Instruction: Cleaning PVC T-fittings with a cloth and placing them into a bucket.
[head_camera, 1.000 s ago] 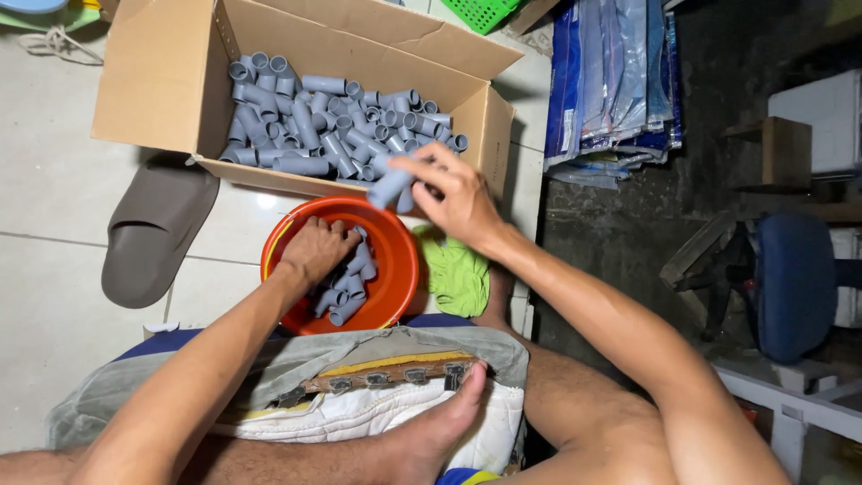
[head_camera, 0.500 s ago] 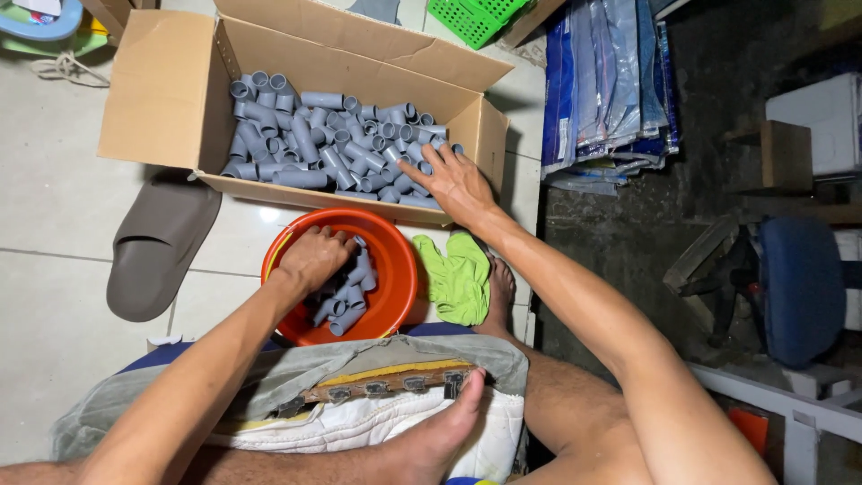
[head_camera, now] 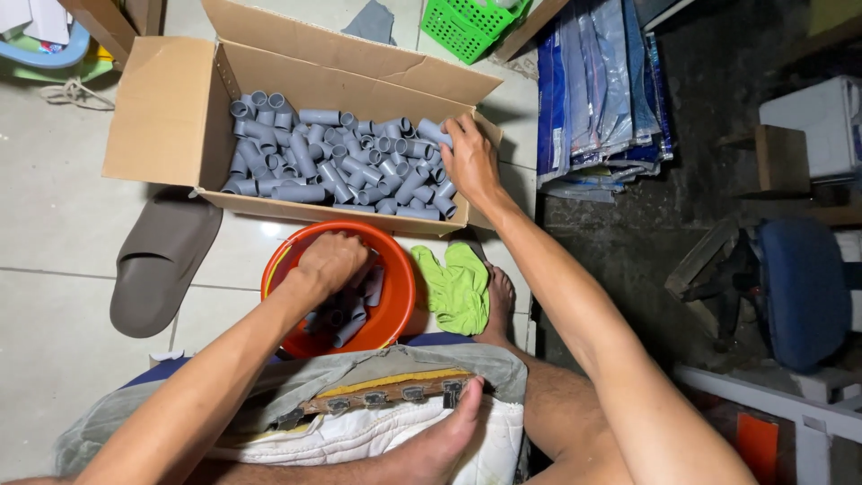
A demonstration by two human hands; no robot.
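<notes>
Right hand (head_camera: 469, 162) now resting open on boxed tubes (head_camera: 341, 157), left fingers (head_camera: 330, 262) gripping bowl tubes (head_camera: 355, 310).

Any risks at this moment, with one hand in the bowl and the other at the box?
1. The cardboard box is heaped with grey pipe pieces; the right hand at its end could knock some over the low front wall.
2. The left hand digs in the orange bowl, which might tip or slide on the smooth tile floor.
3. Spilled pieces could roll underfoot.
</notes>
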